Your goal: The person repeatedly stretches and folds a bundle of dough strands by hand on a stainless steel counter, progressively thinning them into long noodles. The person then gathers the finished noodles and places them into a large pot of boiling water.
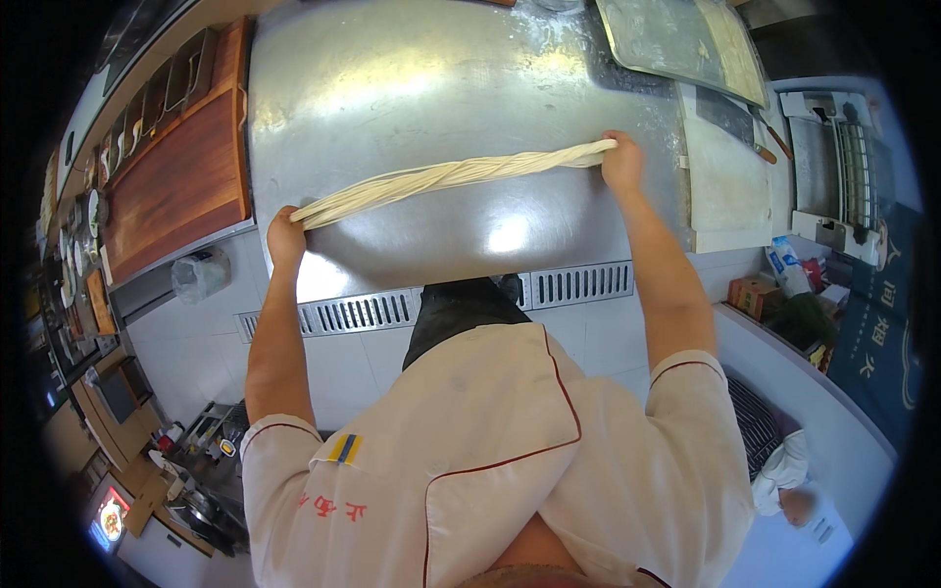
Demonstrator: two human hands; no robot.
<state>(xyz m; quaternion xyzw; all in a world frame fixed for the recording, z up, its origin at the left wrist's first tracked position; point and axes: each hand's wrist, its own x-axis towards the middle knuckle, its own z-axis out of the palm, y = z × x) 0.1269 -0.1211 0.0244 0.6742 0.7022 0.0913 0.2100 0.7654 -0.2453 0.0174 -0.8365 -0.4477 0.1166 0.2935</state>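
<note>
A long bundle of thin pulled noodle strands point(456, 173) stretches between my two hands, slightly twisted along its right half and looser toward the left. My left hand point(285, 237) grips the left end of it. At the other end, my right hand point(622, 163) is closed around the gathered strands, a little farther from my body than the left. Beneath the noodles lies a stainless steel worktable point(412, 95); whether the strands touch it in the middle I cannot tell.
A reddish wooden board point(184, 184) adjoins the table on the left. Flour dusts the far right, near a clear-lidded tray point(654, 37). Wooden-handled knives point(764, 153) lie on a pale board point(728, 191). A floor drain grate point(581, 285) runs below the front edge. Another person point(779, 470) is behind at right.
</note>
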